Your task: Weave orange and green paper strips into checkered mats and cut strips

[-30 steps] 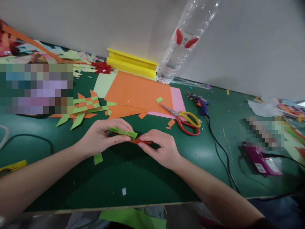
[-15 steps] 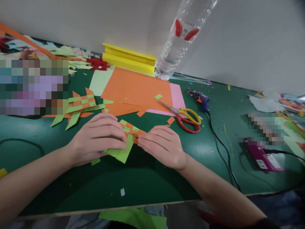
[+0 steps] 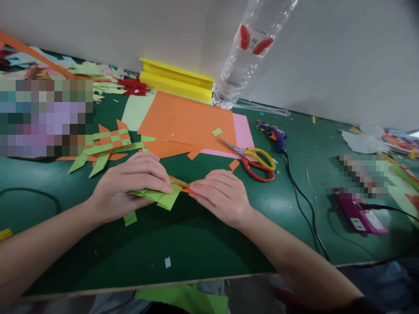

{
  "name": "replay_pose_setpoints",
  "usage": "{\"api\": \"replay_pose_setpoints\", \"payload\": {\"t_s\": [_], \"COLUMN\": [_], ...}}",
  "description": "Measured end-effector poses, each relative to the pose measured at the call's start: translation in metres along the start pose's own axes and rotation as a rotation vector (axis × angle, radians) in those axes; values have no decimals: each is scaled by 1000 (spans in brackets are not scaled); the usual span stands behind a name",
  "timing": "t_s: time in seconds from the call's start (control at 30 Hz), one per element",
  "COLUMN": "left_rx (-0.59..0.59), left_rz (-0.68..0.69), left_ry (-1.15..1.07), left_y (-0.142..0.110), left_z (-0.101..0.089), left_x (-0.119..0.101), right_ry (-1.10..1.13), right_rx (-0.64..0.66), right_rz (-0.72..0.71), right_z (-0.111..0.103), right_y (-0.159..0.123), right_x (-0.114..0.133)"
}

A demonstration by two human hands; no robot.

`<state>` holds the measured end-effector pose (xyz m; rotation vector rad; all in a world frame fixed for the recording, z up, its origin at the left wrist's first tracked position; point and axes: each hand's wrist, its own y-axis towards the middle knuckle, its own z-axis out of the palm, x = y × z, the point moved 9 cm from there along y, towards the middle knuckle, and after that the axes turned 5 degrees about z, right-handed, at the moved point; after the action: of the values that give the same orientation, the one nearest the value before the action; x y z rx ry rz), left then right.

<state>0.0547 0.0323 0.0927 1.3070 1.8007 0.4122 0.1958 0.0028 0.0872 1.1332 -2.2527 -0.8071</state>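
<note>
A woven piece of green and orange paper strips (image 3: pixel 169 198) is held between both hands, just above the table. My left hand (image 3: pixel 135 185) is closed over its left part, the fingers covering much of the weave. On the other side, my right hand (image 3: pixel 222 194) pinches the orange strip ends at the right edge. The piece is tilted so that its checkered face shows only as a thin sliver. A second woven green and orange piece (image 3: pixel 113 139) lies behind my left hand. Scissors with red and yellow handles (image 3: pixel 258 163) rest beyond my right hand.
Orange paper sheets (image 3: pixel 190 120) lie behind the hands, near a yellow folded paper strip (image 3: pixel 176 80) and a clear plastic bottle (image 3: pixel 245 61). To the right are a blue glue gun (image 3: pixel 276 137) with a black cord and a purple power socket (image 3: pixel 362 213). Paper scraps (image 3: pixel 81 69) are heaped at back left.
The woven piece has tipped, so its checkered face has turned mostly out of sight. Both hands keep their hold and have shifted only slightly.
</note>
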Motion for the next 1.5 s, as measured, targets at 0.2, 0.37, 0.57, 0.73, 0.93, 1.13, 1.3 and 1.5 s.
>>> {"api": "replay_pose_setpoints", "payload": {"t_s": [0.2, 0.37, 0.57, 0.73, 0.93, 1.13, 1.3, 1.5], "left_rx": [-170, -194, 98, 293, 387, 399, 409, 423], "left_rz": [-379, -588, -567, -287, -175, -178, -196, -200], "left_ry": [174, 73, 340, 360, 311, 336, 323, 360], "left_y": [-16, -28, -29, -24, -27, -29, -30, -31], "left_z": [-14, -6, 14, 39, 54, 55, 56, 55], "left_x": [27, 51, 54, 34, 27, 32, 33, 36], "right_ry": [236, 93, -227, -29, 59, 156, 184, 162], "right_rx": [87, 248, 249, 290, 278, 312, 313, 366], "right_rz": [335, 527, 455, 397, 371, 454, 551, 540], "right_z": [15, 29, 24, 31, 31, 34, 35, 34], "right_y": [-5, -12, -13, -11, -10, -11, -13, -14], "right_x": [-28, -45, -49, -41, -37, -41, -49, -52]}}
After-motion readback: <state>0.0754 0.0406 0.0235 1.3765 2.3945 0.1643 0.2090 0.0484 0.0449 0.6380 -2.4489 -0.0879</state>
